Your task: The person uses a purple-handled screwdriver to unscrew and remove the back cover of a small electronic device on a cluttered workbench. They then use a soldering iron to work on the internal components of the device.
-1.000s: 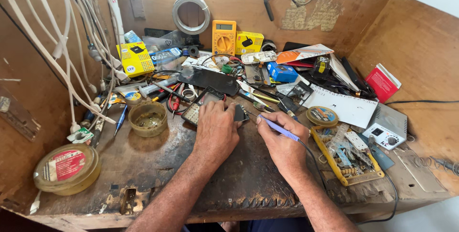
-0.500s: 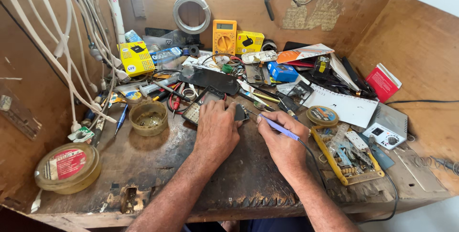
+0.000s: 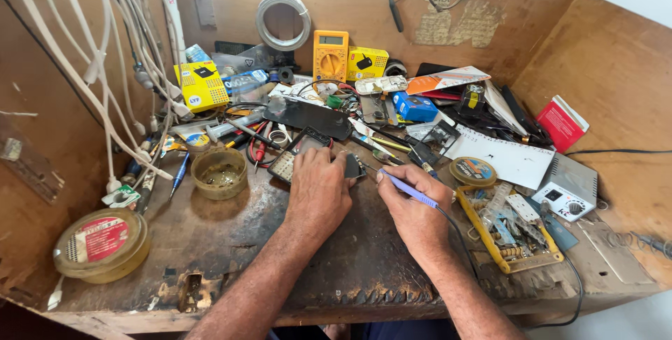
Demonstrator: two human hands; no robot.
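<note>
Left hand (image 3: 318, 189) lies palm down on the workbench (image 3: 231, 242), fingers curled together over a small dark device (image 3: 353, 165) and pinning it to the bench top; only the device's right edge shows past the fingertips. Just left of the knuckles sits a calculator-like keypad unit (image 3: 297, 156), partly covered by the hand.

Right hand (image 3: 413, 207) is clamped around a lilac-handled soldering iron (image 3: 408, 189), held like a pen. Its tip points left toward the dark device, close to the edge; contact cannot be confirmed. The black cord (image 3: 455, 224) runs back over the wrist.

Containers:
- Round olive-green dish (image 3: 220, 172), left of the left hand, apart from it. Holds a shallow, murky residue with pale flecks; contents not identifiable.
- Round amber tin with red label (image 3: 103, 244), near the front left corner, lid on, contents hidden.
- Yellow tray (image 3: 509, 226), just right of the right hand, filled with small white and metal parts, tweezers-like pieces and loose components, jumbled.
- Small round tin with printed lid (image 3: 472, 170), touching the tray's far end, closed.

Behind: yellow multimeter (image 3: 330, 55) upright against the back wall, yellow box (image 3: 201, 85) to its left, coil of white wire (image 3: 283, 20) hanging above.
</note>
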